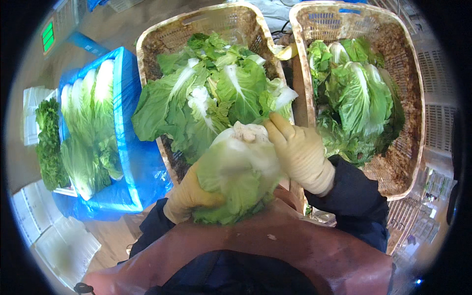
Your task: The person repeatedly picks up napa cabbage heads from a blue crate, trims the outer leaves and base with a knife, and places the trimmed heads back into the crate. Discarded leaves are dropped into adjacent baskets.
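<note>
A Chinese cabbage (239, 166) lies against the front of my reddish apron, its cut stem end pointing away from me. My left hand (197, 193), in a cream-yellow glove, grips it from the left side, the fingers partly under the leaves. My right hand (300, 153), gloved alike, has its fingertips at the right edge of the stem end; whether they pinch a leaf cannot be told. Just beyond, loose outer cabbage leaves (236, 84) are heaped in a dirt-stained plastic basket (147, 44), some hanging over its near rim.
A second stained basket (415, 110) at the right holds cabbage leaves (365, 96). To the left, a blue-lined crate (123, 147) holds several cabbages (88, 92), with curly greens (51, 143) beside it. A device with a green display (48, 37) stands at the upper left.
</note>
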### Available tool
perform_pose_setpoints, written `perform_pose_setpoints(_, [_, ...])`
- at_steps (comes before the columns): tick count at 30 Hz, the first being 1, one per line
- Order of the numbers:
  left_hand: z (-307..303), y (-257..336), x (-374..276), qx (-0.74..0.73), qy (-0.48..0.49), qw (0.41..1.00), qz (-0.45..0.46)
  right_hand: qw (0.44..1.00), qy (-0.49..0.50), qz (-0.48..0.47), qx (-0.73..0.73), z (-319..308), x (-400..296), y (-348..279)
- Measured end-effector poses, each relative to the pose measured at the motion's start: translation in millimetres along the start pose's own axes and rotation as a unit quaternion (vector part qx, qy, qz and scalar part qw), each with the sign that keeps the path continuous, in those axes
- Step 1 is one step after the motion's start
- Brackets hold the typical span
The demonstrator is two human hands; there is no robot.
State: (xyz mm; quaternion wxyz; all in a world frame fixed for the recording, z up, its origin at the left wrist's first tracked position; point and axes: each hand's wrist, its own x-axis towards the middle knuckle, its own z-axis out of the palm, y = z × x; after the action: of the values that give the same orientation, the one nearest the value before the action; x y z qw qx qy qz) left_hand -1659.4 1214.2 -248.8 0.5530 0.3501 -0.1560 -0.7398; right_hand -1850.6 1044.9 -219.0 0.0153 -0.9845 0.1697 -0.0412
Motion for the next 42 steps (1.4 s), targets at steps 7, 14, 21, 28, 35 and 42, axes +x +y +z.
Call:
perform_pose_setpoints(7, [8.9,1.1,0.8,-0.057,-0.014,0.997,-0.044,0.98,0.192,0.003,-0.061,-3.4,15.6,-0.2])
perform_pose_setpoints(14, [7.4,-5.9,-11.4,0.052,-0.013,0.998,-0.04,0.941,-0.217,0.259,-0.015,14.7,2.4,85.9])
perform_pose_setpoints(21, [1.6,-8.1,5.0,0.157,0.175,0.972,0.007,0.611,-0.13,0.187,0.758,21.8,-7.9,14.7])
perform_pose_setpoints(28, [-1.6,1.2,-20.3,0.253,0.179,0.948,0.074,0.89,-0.012,0.037,0.453,11.2,-10.3,13.8])
perform_pose_setpoints(35, [-0.6,1.1,-10.9,0.279,0.006,0.917,0.286,0.646,-0.129,0.259,0.707,-10.5,-32.7,-5.3])
perform_pose_setpoints(42, [-125.6,0.5,-16.0,0.403,0.449,0.765,0.226,0.79,0.262,0.207,0.514,-51.1,3.6,0.8])
